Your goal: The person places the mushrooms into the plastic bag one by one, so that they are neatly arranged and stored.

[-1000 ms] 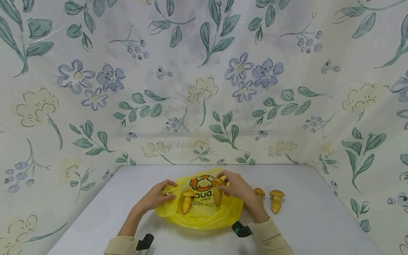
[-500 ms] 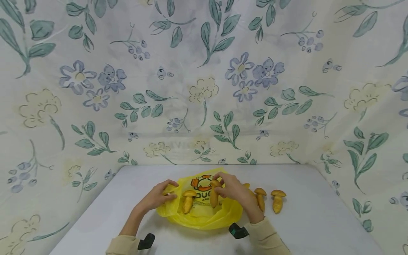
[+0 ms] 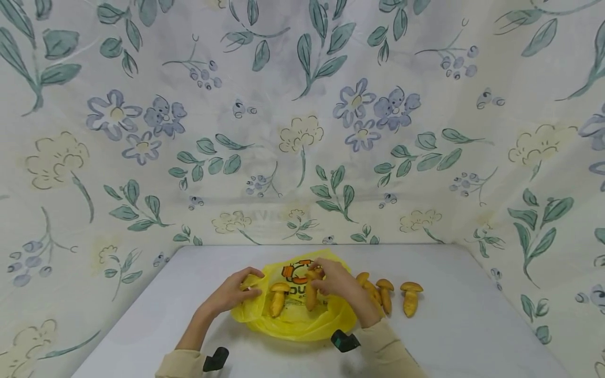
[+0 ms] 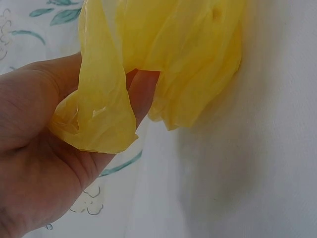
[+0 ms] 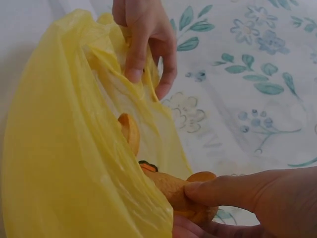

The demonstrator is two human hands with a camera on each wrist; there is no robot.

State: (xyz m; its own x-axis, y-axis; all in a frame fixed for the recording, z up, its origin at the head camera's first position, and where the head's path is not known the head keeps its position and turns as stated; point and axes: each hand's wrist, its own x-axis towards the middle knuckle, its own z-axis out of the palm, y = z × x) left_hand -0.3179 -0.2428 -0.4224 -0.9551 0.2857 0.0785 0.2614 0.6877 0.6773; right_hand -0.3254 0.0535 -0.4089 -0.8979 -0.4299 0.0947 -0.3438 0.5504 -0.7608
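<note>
A yellow plastic bag with a cartoon duck print lies open at the table's middle. My left hand pinches its left edge; in the left wrist view the film hangs between thumb and fingers. One toy-like yellow-brown mushroom rests within the bag's opening. My right hand grips a second mushroom near its cap, stem pointing down, over the printed side. From the right wrist, thumb and fingers are around this mushroom at the bag's mouth, its lower end partly hidden by the film.
Right of the bag, beyond my right forearm, lie three more mushrooms: one at the far right, a middle one and one partly behind the arm. A floral cloth rises behind the white table.
My right hand has moved left with its mushroom, closer to the one in the bag. The forearm now uncovers more of the mushrooms on the right. My left hand stays at the bag's edge.
</note>
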